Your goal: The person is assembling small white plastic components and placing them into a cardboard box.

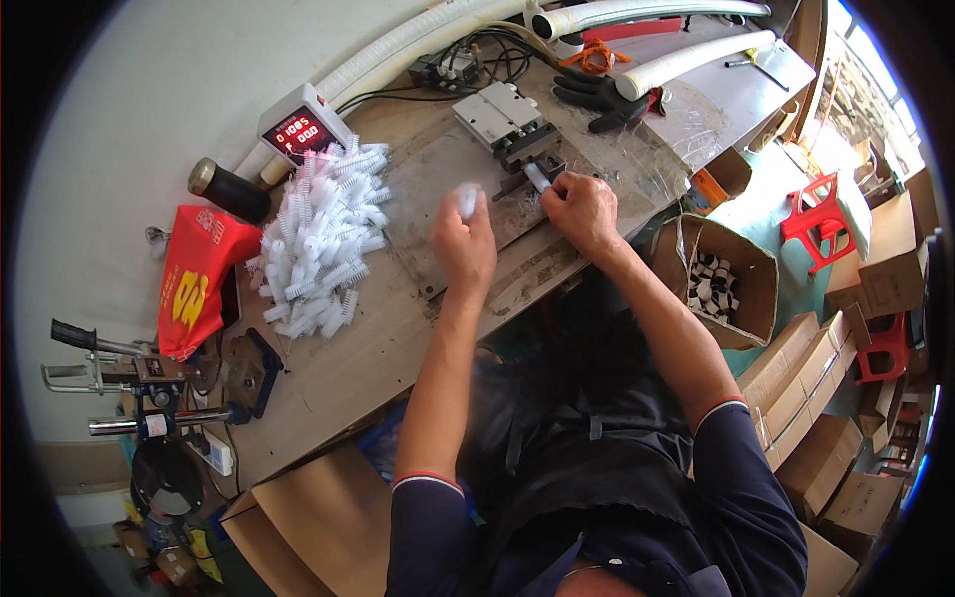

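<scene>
My left hand [464,244] is raised over the metal plate, its thumb and fingers pinched on a small white plastic piece [468,199] that is blurred. At the clamp jaws [529,147] of a metal fixture [500,114], my right hand [585,211] grips a short white cylindrical piece [537,177] between curled fingers. The far end of that piece points toward the jaws; whether it touches them I cannot tell. Left of my hands lies a heaped pile of white ribbed plastic pieces [318,234].
Behind the pile stands a counter box [298,124] with a red display, beside a dark cylinder [229,189] and a red bag [197,284]. A black glove [602,98] and white tubes [696,65] lie at the back. To the right, a cardboard box [761,269] holds black-and-white pieces.
</scene>
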Tool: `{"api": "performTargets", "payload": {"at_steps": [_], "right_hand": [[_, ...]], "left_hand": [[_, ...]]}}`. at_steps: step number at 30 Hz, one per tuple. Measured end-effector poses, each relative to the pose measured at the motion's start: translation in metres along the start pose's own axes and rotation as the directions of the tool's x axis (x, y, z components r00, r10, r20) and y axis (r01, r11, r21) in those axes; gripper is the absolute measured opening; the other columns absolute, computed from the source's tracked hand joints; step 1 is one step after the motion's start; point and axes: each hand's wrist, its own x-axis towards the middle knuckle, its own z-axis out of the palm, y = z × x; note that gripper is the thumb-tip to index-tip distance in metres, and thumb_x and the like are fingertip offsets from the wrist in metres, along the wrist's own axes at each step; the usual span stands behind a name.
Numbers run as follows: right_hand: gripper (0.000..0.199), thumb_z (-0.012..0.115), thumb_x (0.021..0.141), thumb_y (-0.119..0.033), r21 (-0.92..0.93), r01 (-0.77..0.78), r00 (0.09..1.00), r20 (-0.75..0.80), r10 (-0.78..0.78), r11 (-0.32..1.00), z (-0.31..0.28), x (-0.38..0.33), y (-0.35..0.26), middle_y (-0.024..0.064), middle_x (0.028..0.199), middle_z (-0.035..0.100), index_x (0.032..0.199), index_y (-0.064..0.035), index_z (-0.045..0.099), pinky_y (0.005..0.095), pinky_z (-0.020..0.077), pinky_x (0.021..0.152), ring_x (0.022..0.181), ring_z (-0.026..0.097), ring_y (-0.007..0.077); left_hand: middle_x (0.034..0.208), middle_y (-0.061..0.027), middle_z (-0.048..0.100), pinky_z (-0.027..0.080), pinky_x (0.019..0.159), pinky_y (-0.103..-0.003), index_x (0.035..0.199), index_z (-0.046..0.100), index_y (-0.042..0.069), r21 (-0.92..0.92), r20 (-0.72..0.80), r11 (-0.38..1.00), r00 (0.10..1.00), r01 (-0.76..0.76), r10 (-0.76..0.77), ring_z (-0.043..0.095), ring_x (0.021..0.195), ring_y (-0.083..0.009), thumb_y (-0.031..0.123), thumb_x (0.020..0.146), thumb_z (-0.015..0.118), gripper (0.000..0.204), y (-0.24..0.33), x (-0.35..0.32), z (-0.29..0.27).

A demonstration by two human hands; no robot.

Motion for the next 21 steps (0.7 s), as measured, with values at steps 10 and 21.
{"api": "performTargets", "payload": {"at_steps": [10,21], "right_hand": [[0.024,0.065,0.080,-0.028,-0.002,-0.035,0.999,-0.005,0.035,0.999,0.0028,-0.0009,-0.0008,0.0190,0.077,0.070,0.078,-0.0052,0.072,0.0495,0.0546,0.075,0.080,0.070,0.0399],[0.025,0.067,0.084,-0.030,-0.025,-0.017,0.998,-0.062,0.015,1.000,0.0076,-0.0005,0.0002,0.0168,0.079,0.071,0.078,-0.0068,0.071,0.0492,0.0547,0.075,0.080,0.070,0.0388]], "left_hand": [[0.087,-0.0092,0.074,0.054,0.075,-0.034,0.104,0.070,0.004,-0.026,-0.025,1.000,1.000,-0.016,0.015,0.071,0.081,-0.0206,0.025,0.102,0.067,0.021,0.0023,-0.0010,-0.0014],[0.100,-0.0151,0.070,0.054,0.079,-0.040,0.105,0.068,0.004,0.020,-0.001,1.000,1.000,-0.022,0.022,0.069,0.090,-0.0328,0.014,0.097,0.069,0.013,0.0074,-0.0006,-0.0035]]}}
